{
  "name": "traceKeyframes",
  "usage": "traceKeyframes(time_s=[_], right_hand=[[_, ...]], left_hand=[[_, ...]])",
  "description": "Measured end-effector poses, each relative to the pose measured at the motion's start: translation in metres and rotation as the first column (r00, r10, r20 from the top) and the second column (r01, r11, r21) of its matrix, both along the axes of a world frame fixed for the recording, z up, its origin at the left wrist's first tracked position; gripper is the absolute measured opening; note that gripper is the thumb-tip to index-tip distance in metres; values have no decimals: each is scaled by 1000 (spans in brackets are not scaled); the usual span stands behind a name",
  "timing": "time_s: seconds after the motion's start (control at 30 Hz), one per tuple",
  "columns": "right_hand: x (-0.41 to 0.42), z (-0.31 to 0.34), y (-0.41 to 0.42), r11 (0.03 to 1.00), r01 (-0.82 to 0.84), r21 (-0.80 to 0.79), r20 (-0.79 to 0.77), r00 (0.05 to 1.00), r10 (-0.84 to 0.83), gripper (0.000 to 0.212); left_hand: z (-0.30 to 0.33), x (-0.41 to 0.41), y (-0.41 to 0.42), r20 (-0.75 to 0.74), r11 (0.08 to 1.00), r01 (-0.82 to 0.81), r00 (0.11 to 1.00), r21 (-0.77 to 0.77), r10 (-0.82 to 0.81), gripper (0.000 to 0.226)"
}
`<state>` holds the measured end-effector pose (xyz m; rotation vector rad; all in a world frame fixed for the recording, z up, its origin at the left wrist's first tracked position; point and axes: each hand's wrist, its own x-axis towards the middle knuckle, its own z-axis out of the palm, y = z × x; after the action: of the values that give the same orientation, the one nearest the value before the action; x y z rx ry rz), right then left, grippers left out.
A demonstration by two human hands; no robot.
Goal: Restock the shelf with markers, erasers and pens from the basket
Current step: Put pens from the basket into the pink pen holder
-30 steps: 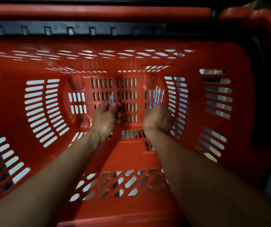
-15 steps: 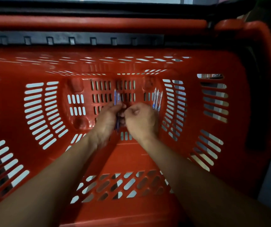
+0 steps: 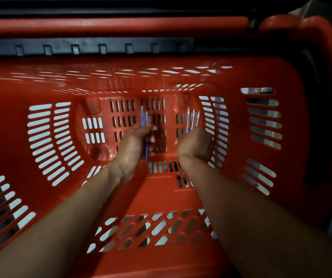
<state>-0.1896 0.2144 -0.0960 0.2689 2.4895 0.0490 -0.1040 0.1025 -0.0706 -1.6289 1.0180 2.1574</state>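
Observation:
I look down into a deep red slotted basket (image 3: 261, 177). Both my arms reach to its bottom. My left hand (image 3: 135, 145) holds a small bunch of blue pens (image 3: 144, 119), their tips sticking up past my fingers. My right hand (image 3: 196, 144) is curled at the right side of the basket floor, over the lower ends of several clear white pens (image 3: 193, 117) that lean against the right wall. Whether its fingers grip those pens is hidden by the back of the hand.
The basket's red handle bar (image 3: 111, 25) runs across the top, with a dark slotted rail (image 3: 86, 47) beneath it. A second red rim (image 3: 311, 33) curves at the upper right. The basket walls close in on all sides.
My right hand has moved away from my left hand, back to the right wall and the clear pens. The left hand holds more blue pens than a second ago.

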Motion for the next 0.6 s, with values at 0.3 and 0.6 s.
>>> traceKeyframes(time_s=[0.3,0.6], right_hand=[[21,33,-19,860,9,-511,199,974,108,16],[4,22,-9,944,34,-329,98,995,-1,13]], left_hand=[[-12,9,-4,17,990,60,998,-130,-59,22],[-13,16,-9,12,979,111,994,-173,-111,18]])
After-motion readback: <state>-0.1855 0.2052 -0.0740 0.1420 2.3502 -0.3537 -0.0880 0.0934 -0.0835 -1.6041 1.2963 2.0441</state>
